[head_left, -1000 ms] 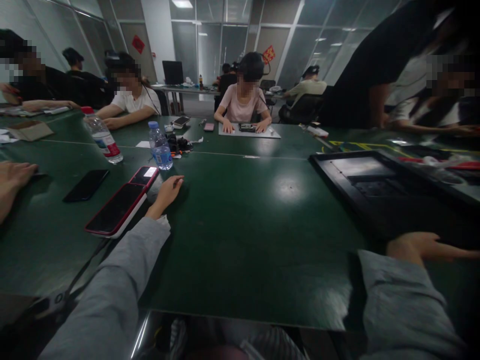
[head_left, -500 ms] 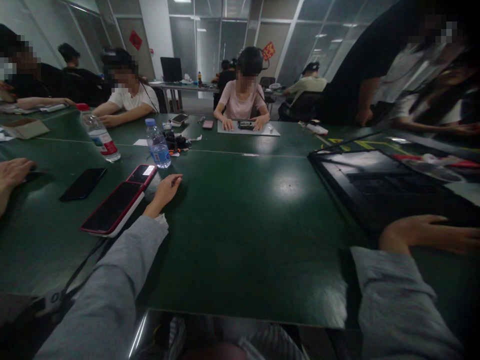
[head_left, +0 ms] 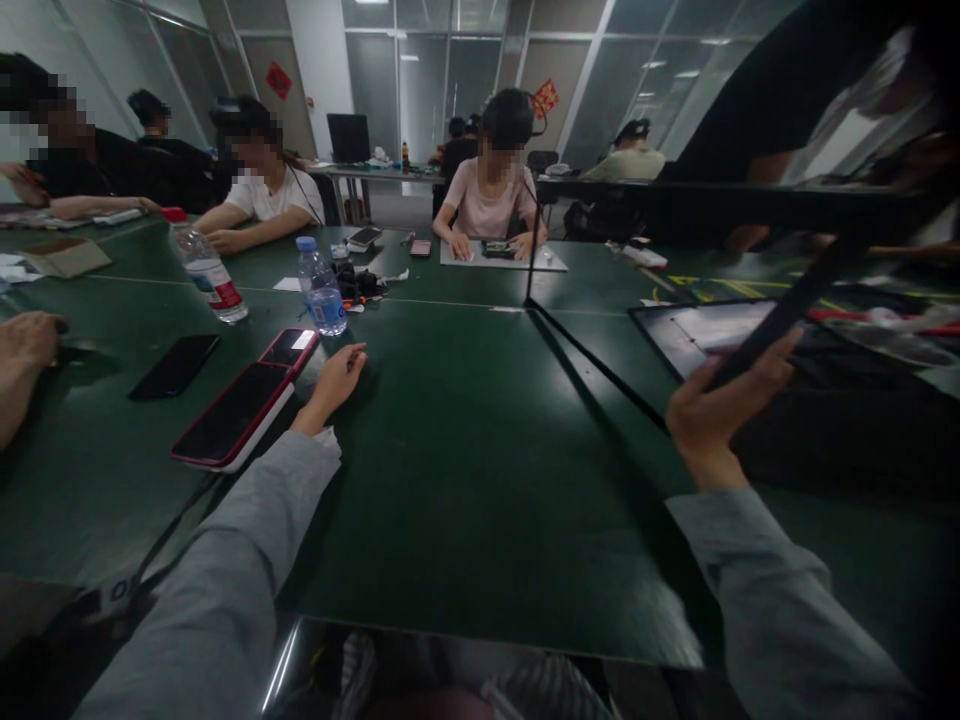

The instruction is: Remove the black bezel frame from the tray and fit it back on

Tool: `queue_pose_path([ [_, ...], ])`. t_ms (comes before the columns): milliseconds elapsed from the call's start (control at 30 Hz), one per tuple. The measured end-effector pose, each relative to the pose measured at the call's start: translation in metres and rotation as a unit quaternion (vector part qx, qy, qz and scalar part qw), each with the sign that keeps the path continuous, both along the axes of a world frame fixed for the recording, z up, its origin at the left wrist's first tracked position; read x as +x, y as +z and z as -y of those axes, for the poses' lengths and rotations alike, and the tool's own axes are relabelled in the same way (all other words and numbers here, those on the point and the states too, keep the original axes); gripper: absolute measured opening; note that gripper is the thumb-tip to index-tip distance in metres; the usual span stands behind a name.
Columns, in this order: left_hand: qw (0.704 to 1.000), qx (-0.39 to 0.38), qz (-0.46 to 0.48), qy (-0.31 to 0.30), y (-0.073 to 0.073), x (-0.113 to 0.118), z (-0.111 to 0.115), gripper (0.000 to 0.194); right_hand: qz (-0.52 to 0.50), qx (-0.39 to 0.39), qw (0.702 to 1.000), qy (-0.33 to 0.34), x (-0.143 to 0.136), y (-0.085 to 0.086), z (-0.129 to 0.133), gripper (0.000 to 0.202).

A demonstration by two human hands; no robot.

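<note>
My right hand (head_left: 724, 410) holds a black frame (head_left: 787, 300) by one side, thumb on one face and fingers on the other. The frame is tilted up off the table, with a thin edge running down to the left. A flat panel (head_left: 709, 330) lies on the table behind that hand. My left hand (head_left: 341, 375) rests on the green table (head_left: 465, 450), fingers loosely curled, with no object visible in it. Beside it lies a red-edged phone (head_left: 240, 405) on a white object.
A blue-capped bottle (head_left: 322, 295), a red-capped bottle (head_left: 210, 275) and a black phone (head_left: 176, 367) stand or lie at the left. Another person's hand (head_left: 26, 365) is at the left edge. Across the table, a person works over a grey mat (head_left: 457, 259).
My right hand has moved left and up, and now grips the black frame, which has been raised and tilted from the table at the right. My left hand has barely moved.
</note>
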State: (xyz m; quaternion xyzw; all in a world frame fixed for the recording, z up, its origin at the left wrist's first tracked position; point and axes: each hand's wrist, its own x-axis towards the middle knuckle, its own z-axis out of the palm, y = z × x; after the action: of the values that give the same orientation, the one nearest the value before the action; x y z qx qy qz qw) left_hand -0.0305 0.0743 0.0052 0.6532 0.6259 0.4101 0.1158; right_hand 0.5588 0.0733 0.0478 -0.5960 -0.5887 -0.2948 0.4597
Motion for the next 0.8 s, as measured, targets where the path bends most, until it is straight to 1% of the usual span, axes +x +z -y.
queue_pose_path([
  [100,1.000,0.018,0.006,0.001,-0.003,-0.001,-0.002,0.038,-0.017,0.033,0.998,0.057,-0.009,0.005,-0.008,0.075],
  [200,0.998,0.047,0.013,0.027,-0.004,0.000,-0.003,0.049,-0.075,0.022,0.990,0.117,-0.016,0.003,-0.018,0.074],
  [300,0.997,0.050,0.026,0.048,-0.002,0.002,-0.001,0.062,-0.132,-0.044,0.976,0.167,-0.027,0.000,-0.023,0.068],
  [367,0.997,0.046,0.041,0.051,-0.001,0.004,0.000,0.069,-0.159,-0.101,0.964,0.187,-0.036,-0.001,-0.026,0.065],
  [433,0.996,0.041,0.058,0.053,0.001,0.004,0.002,0.072,-0.161,-0.163,0.954,0.192,-0.043,-0.004,-0.035,0.064],
  [467,0.996,0.037,0.066,0.051,0.002,0.004,0.002,0.071,-0.156,-0.195,0.949,0.194,-0.046,-0.006,-0.041,0.064],
  [567,0.997,0.004,0.072,0.040,0.003,0.003,0.002,0.054,-0.137,-0.283,0.930,0.191,-0.052,-0.014,-0.064,0.065],
  [667,0.998,-0.028,0.023,0.053,0.003,-0.001,0.003,0.038,-0.124,-0.362,0.909,0.167,-0.054,-0.024,-0.084,0.063],
  [733,0.995,-0.025,-0.031,0.090,0.001,-0.003,0.003,0.035,-0.114,-0.414,0.891,0.146,-0.055,-0.031,-0.094,0.061],
  [800,0.989,-0.017,-0.078,0.128,-0.002,-0.005,0.003,0.036,-0.107,-0.443,0.881,0.130,-0.056,-0.036,-0.102,0.060],
])
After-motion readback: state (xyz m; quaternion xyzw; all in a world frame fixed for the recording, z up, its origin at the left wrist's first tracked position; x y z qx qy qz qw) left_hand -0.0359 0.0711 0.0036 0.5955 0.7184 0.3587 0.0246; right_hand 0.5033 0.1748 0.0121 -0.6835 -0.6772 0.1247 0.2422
